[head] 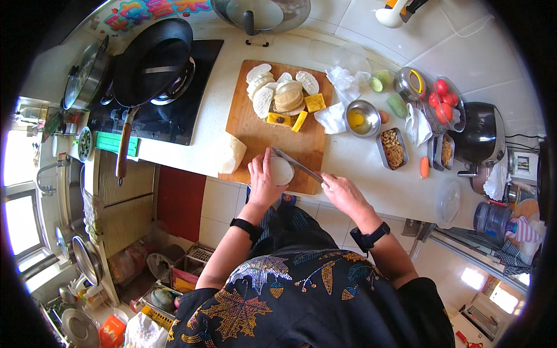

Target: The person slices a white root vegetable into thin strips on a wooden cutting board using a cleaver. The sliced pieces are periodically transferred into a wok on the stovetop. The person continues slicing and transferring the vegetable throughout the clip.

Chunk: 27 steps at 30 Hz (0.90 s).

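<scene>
My left hand (263, 177) steadies a round white piece of food (282, 171), perhaps a bun or a peeled root, near the front edge of a wooden cutting board (243, 126). In my right hand (341, 191) is the handle of a kitchen knife (298, 165), its blade lying slantwise beside the white piece. A larger pale chunk (230, 154) rests at the board's left edge. Farther back on the board are several white slices (262, 102), light brown rounds (288, 100) and yellow pieces (315, 103). Whether the blade touches the white piece, I cannot tell.
A black wok (152, 65) stands on the gas hob at left, its handle pointing towards me. Right of the board are a metal bowl with egg (362, 119), crumpled plastic (333, 117), a tray of nuts (391, 148), a carrot (424, 167) and tomatoes (443, 102).
</scene>
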Available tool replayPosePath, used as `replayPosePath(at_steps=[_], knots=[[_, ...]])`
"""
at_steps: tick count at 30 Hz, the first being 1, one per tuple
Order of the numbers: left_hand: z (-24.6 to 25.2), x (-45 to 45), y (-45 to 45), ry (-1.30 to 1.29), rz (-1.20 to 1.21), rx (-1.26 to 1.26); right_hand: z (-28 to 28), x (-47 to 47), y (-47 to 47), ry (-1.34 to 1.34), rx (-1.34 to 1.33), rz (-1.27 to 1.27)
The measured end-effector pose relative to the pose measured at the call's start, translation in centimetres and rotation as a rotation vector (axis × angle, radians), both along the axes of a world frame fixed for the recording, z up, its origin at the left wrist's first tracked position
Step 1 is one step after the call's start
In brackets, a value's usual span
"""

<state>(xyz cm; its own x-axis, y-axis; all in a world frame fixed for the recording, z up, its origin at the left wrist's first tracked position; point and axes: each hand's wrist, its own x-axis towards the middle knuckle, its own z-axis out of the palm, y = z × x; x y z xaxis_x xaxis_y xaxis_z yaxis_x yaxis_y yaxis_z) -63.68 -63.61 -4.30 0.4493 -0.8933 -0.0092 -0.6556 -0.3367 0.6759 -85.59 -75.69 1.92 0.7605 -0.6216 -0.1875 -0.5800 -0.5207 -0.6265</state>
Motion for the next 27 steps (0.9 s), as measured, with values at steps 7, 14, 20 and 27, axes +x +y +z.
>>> replayPosePath(at_steps=[7,14,20,27], knots=[[-0.4,1.3,-1.5,-0.036,-0.166,0.093,0.4,-1.6,0.5,-0.011,0.12,-0.084],[-1.2,-0.7,-4.2,0.028,-0.238,0.005,0.4,-3.8,0.9,-0.07,0.077,-0.188],[0.1,-0.8,-2.1,0.016,-0.271,-0.112,0.5,-3.7,2.2,0.038,-0.089,-0.156],[0.8,-0.8,-2.7,-0.35,-0.555,-0.154,2.6,-2.2,2.6,0.146,-0.138,-0.114]])
